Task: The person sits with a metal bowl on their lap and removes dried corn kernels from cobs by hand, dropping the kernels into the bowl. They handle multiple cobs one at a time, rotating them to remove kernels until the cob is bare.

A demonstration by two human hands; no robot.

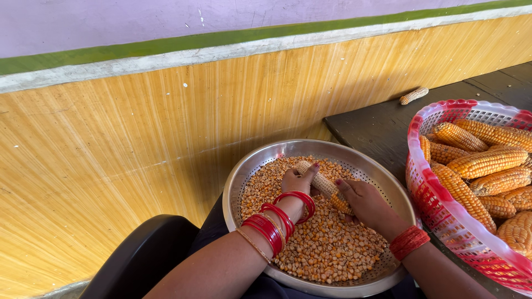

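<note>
A corn cob (323,184), mostly stripped pale with orange kernels left at its near end, is held over a round perforated metal pan (370,164). My left hand (296,182) grips the bare far end, thumb on top. My right hand (366,204) wraps the kernel end. Loose orange kernels (327,243) fill the pan's bottom. Red bangles ring both wrists.
A red and white plastic basket (438,205) at the right holds several whole orange corn cobs. One stray cob (414,95) lies on the dark wooden platform (377,130) by the yellow wall. A black chair arm (144,254) is at lower left.
</note>
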